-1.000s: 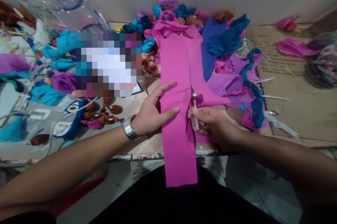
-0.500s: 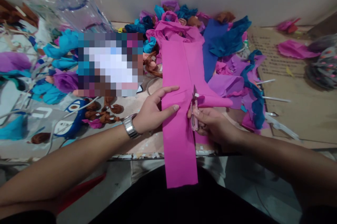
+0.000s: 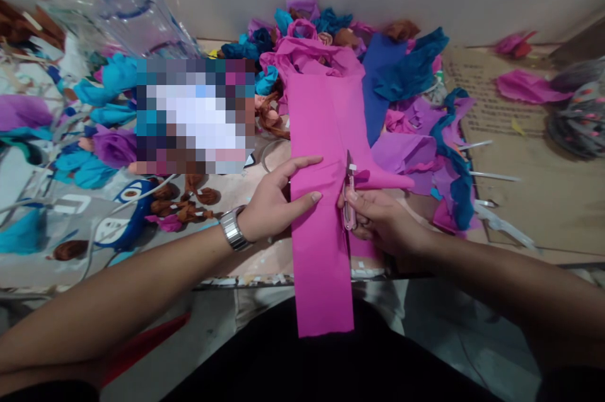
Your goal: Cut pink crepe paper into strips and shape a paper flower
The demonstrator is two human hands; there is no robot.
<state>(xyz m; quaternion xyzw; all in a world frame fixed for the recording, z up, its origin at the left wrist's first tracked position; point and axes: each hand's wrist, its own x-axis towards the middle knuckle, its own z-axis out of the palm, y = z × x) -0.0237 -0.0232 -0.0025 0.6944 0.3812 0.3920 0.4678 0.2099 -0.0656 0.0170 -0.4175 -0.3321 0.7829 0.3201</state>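
A long strip of pink crepe paper [image 3: 324, 276] runs from the pile down past the table's front edge toward my lap. My left hand [image 3: 274, 200], with a metal-band watch [image 3: 232, 227] at the wrist, holds the strip's left side. Its thumb and index finger lie apart on top of the paper, and the other fingers are hidden. My right hand [image 3: 382, 216] is closed round small pink-handled snips [image 3: 349, 203]. Their dark blades point away from me, at the right edge of the strip. A pink paper flap [image 3: 385, 179] sticks out to the right beside them.
Crumpled teal paper [image 3: 411, 74] and purple paper [image 3: 404, 151] lie behind my right hand. Paper flowers [image 3: 113, 147], brown knotted pieces [image 3: 189, 206], a blue-and-white object [image 3: 125, 216] and cables crowd the left. A clear bottle [image 3: 142, 24] stands at the back left; cardboard [image 3: 534, 200] lies right.
The whole view has shifted very slightly. Both hands, the snips and the pink strip keep nearly the same places relative to each other.
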